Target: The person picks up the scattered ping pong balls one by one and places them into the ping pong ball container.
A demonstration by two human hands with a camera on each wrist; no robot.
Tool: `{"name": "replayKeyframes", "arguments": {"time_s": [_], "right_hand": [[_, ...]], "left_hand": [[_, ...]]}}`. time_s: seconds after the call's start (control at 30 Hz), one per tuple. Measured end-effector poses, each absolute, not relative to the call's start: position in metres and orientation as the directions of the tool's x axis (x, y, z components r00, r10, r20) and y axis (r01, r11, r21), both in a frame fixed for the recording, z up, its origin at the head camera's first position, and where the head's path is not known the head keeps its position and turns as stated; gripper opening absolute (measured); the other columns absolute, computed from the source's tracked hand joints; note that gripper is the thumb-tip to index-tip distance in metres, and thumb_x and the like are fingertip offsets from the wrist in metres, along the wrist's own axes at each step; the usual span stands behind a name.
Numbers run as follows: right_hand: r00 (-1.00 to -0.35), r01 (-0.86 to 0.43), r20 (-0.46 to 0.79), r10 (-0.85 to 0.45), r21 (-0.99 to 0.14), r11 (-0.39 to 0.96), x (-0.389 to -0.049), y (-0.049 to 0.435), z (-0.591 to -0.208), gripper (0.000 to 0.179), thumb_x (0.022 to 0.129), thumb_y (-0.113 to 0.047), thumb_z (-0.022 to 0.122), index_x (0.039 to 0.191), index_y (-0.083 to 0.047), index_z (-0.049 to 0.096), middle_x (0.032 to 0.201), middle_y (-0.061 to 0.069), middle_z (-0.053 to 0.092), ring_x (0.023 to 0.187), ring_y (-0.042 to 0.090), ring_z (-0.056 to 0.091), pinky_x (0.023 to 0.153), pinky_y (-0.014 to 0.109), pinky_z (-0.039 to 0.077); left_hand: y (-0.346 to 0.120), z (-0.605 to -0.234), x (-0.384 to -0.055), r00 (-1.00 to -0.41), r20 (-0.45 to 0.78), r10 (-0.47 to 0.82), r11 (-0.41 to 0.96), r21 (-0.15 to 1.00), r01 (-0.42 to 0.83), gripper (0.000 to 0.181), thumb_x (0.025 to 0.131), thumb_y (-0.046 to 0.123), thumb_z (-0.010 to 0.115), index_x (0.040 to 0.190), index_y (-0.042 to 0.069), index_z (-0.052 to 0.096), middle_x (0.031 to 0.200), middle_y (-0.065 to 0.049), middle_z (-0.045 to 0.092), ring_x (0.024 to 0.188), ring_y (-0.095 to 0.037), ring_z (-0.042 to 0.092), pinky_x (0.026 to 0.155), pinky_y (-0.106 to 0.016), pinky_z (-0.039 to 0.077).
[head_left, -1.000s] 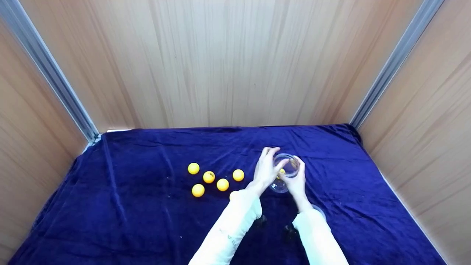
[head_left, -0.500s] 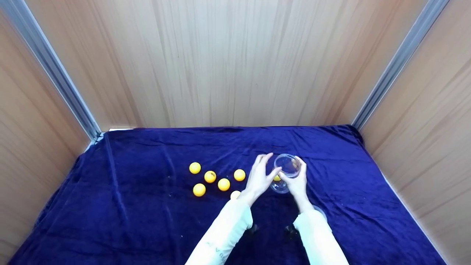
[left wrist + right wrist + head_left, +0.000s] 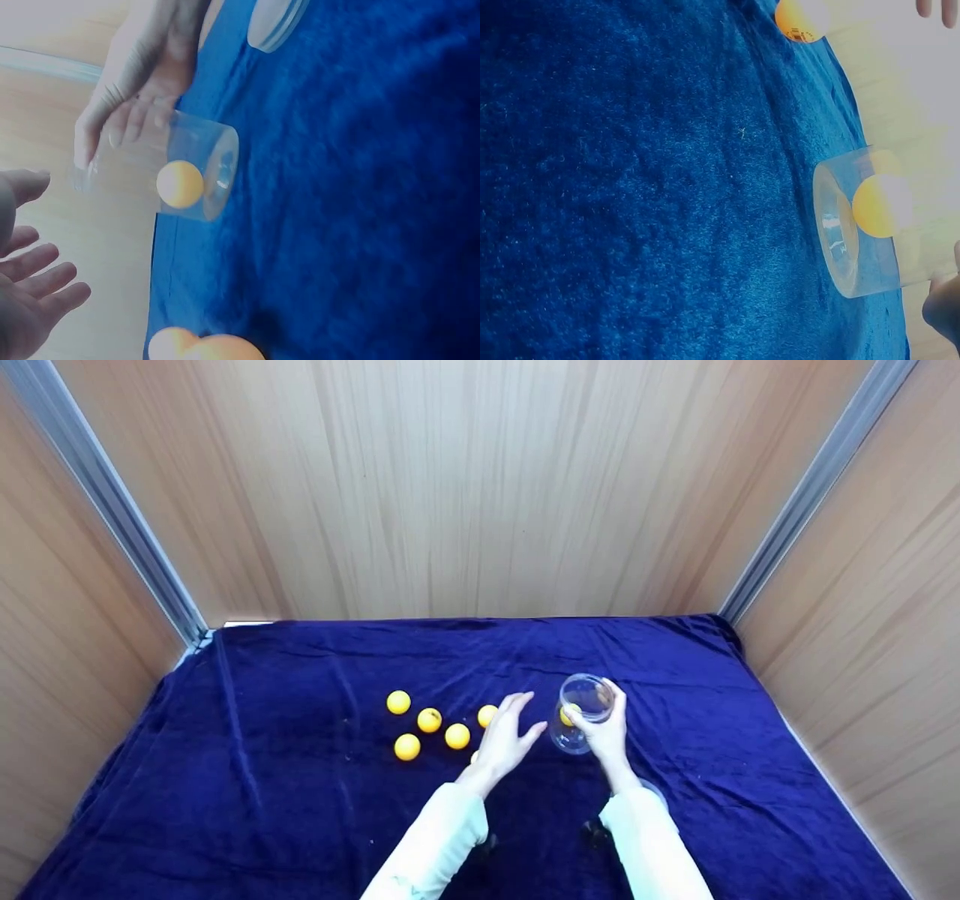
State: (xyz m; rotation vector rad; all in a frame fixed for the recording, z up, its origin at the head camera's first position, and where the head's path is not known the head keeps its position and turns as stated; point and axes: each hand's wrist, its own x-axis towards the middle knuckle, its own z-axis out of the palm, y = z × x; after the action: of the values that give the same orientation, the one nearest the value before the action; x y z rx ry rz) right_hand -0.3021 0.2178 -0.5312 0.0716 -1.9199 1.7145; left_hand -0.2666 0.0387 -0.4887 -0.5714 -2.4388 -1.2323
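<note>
My right hand grips a clear plastic jar near its open rim, fingers and thumb curled round the wall. One yellow ping-pong ball is inside, close to the jar's base. In the right wrist view the jar shows its base near the blue cloth. To the left of it, my left hand holds nothing, its fingers and thumb spread. Its fingers overlap a loose ping-pong ball in the head view, and another ball is mostly hidden behind the wrist.
Several more yellow ping-pong balls lie loose left of my left hand. A round lid lies on the dark blue velvet cloth, partly hidden by my right sleeve in the head view. Wood-grain panels stand at the back and sides.
My left hand has drawn away from the jar's mouth, moving left and toward the loose balls. The ball now shows low in the jar. My right hand keeps its grip almost unmoved.
</note>
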Motion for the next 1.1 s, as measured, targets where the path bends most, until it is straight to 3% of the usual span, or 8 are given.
{"name": "replayKeyframes", "arguments": {"time_s": [0.27,0.47,0.6,0.77,1.1], "right_hand": [[-0.851,-0.401,0.426,0.307,-0.905,0.143,-0.287,0.208,-0.508,0.076,0.059,0.009,0.075,0.123,0.011,0.033,0.12,0.032,0.041,0.112,0.042,0.037,0.097,0.049,0.025],[-0.841,-0.398,0.436,0.32,-0.9,0.179,-0.302,0.218,-0.531,0.078,0.06,0.005,0.076,0.125,0.004,0.034,0.121,0.025,0.044,0.112,0.034,0.04,0.096,0.04,0.029],[-0.821,-0.455,0.483,0.305,-0.876,0.161,-0.315,0.227,-0.552,0.077,0.06,-0.008,0.08,0.125,-0.005,0.038,0.12,0.015,0.047,0.113,0.025,0.042,0.097,0.032,0.029],[-0.797,-0.467,0.523,0.301,-0.851,0.24,-0.337,0.241,-0.586,0.082,0.058,-0.022,0.083,0.126,-0.02,0.039,0.118,0.009,0.05,0.11,0.018,0.045,0.093,0.027,0.032],[-0.81,-0.436,0.483,0.332,-0.875,0.211,-0.345,0.243,-0.595,0.082,0.054,-0.014,0.085,0.124,-0.021,0.041,0.117,0.008,0.051,0.108,0.018,0.046,0.092,0.029,0.034]], "left_hand": [[0.019,-0.503,-0.26,-0.852,0.481,0.208,0.559,0.656,0.507,0.043,0.08,0.017,0.064,0.118,0.001,0.053,0.116,-0.011,0.054,0.109,-0.023,0.049,0.092,-0.033,0.038],[0.006,-0.516,-0.255,-0.852,0.484,0.201,0.573,0.647,0.502,0.041,0.078,0.014,0.066,0.115,0.0,0.055,0.113,-0.013,0.056,0.107,-0.026,0.051,0.091,-0.035,0.038],[-0.002,-0.523,-0.253,-0.87,0.455,0.189,0.591,0.655,0.471,0.041,0.077,0.015,0.067,0.114,0.001,0.055,0.112,-0.012,0.055,0.106,-0.024,0.051,0.09,-0.035,0.04],[-0.007,-0.53,-0.249,-0.868,0.463,0.18,0.596,0.651,0.47,0.04,0.076,0.015,0.068,0.111,0.001,0.057,0.108,-0.01,0.056,0.103,-0.023,0.052,0.087,-0.036,0.041],[-0.017,-0.542,-0.241,-0.899,0.407,0.163,0.61,0.674,0.416,0.045,0.072,0.017,0.072,0.11,-0.002,0.057,0.106,-0.011,0.057,0.1,-0.026,0.053,0.086,-0.038,0.041]]}}
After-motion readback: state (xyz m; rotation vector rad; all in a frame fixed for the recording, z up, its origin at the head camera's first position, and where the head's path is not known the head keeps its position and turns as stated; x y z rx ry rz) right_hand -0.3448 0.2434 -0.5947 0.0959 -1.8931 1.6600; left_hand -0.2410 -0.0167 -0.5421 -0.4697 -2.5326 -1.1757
